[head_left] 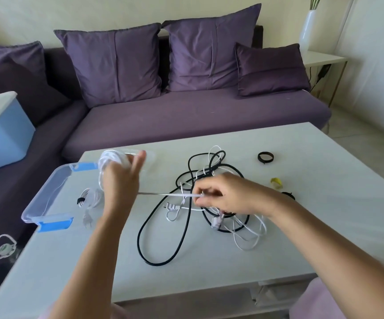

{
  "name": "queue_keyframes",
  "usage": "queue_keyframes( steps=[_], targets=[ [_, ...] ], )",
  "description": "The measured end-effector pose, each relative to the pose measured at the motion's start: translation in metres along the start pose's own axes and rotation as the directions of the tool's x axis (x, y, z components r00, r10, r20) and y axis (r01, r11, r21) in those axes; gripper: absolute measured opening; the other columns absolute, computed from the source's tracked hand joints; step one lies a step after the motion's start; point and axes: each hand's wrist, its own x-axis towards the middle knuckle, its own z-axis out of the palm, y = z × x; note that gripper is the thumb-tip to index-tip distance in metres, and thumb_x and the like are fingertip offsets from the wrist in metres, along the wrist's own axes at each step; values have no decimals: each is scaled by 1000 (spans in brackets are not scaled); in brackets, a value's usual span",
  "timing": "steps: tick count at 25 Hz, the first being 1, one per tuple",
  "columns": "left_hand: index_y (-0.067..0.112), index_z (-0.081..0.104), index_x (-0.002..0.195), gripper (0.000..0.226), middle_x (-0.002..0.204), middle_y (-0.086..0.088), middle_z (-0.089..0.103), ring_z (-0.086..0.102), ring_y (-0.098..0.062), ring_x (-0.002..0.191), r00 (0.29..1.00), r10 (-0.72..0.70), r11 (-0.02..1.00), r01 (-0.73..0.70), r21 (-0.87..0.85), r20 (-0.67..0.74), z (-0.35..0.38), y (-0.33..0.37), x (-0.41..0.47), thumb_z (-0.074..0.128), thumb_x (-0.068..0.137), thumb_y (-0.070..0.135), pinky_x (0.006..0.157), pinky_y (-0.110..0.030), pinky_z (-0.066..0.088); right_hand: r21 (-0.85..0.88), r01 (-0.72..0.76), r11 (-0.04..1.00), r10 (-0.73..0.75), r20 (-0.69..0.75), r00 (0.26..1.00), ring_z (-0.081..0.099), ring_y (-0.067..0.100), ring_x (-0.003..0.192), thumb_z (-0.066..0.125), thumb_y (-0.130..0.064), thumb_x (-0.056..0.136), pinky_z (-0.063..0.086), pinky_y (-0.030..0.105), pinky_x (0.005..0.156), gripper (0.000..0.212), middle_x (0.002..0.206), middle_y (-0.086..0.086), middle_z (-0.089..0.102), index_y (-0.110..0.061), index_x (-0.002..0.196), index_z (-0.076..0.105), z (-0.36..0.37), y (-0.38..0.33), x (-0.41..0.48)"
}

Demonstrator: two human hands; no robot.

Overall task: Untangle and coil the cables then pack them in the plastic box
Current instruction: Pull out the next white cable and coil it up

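Item, in progress: cable sorting, by estimate about a third done. Packed: one thin white cable bundle [89, 199], coiled and cinched with a black tie, lying with its plug inside the clear plastic box with blue latches [39, 196], which sits at the left end of the matt white table [313, 226]. In hand: a part-wound coil of glossy white cable [109, 158], gripped by the left hand [119, 180], which is raised over the box's right side with two fingers sticking out straight. Its free strand [163, 194] runs taut to the right hand [223, 195], whose fingertips pinch it above the pile. Outstanding: a thick black rubbery cable [158, 264] in loose loops, snarled with further thin white flex [247, 248], mid-table and well outside the box. Sundries: a black strap ring [265, 157] and a small yellow piece [276, 183], kind unclear, beyond the tangle.
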Motion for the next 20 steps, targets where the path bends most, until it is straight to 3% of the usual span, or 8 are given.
queue_keyframes(
  steps=[2,5,8,10,12,14,17,20],
  targets=[
    [19,39,55,46,53,2,41,36,-8,49,964,20,937,-110,331,265,4,6,-7,45,93,44,47,-18,28,-46,27,999,-40,-313,949,36,8,50,60,-10,86,31,25,53,17,55,0,51,-26,82,64,-12,7,-2],
    [20,38,59,47,56,4,42,39,-10,50,846,-45,860,-237,451,532,18,3,-18,37,94,51,49,-18,32,-27,80,996,-80,-611,787,35,6,47,66,-5,80,32,18,53,20,50,-6,45,-22,90,64,-35,12,-11],
    [16,42,65,49,50,4,43,41,-15,42,717,-239,924,-40,380,655,29,-6,-20,35,95,54,44,-22,36,68,29,997,18,-602,799,40,15,48,69,-21,84,41,26,55,19,48,-7,44,-18,98,55,-46,15,-15],
    [12,49,66,63,49,2,41,34,-14,37,542,-404,910,155,385,737,23,-9,-24,30,89,68,42,-19,30,174,-38,984,125,-521,844,38,13,43,61,-25,90,41,27,49,14,46,-7,41,-13,86,54,-49,18,-16],
    [13,49,64,72,50,0,35,28,-15,39,334,-428,897,268,351,840,13,-12,-26,30,79,80,43,-20,24,378,-51,924,221,-420,880,28,7,38,56,-16,94,31,24,44,19,42,-11,40,-10,76,53,-53,23,-18],
    [15,47,59,73,48,0,29,23,-12,37,68,-208,881,446,156,976,6,-11,-21,33,74,84,38,-18,19,541,-50,840,289,-367,884,21,5,38,52,-6,94,24,23,44,18,40,-14,45,-5,76,52,-58,26,-19],
    [14,44,65,63,44,2,22,19,-8,31,-283,330,635,772,10,901,0,-4,-11,33,86,72,31,-16,20,597,-71,799,329,-337,882,21,7,37,52,-5,92,24,23,45,16,39,-13,37,-4,77,54,-54,32,-15],
    [10,41,70,58,44,2,23,20,-8,31,-294,528,547,836,-53,797,-3,-4,-15,27,95,60,33,-15,21,608,-92,789,328,-288,900,22,7,37,55,-8,91,27,22,45,18,40,-12,33,-8,74,57,-48,34,-9]
  ],
)
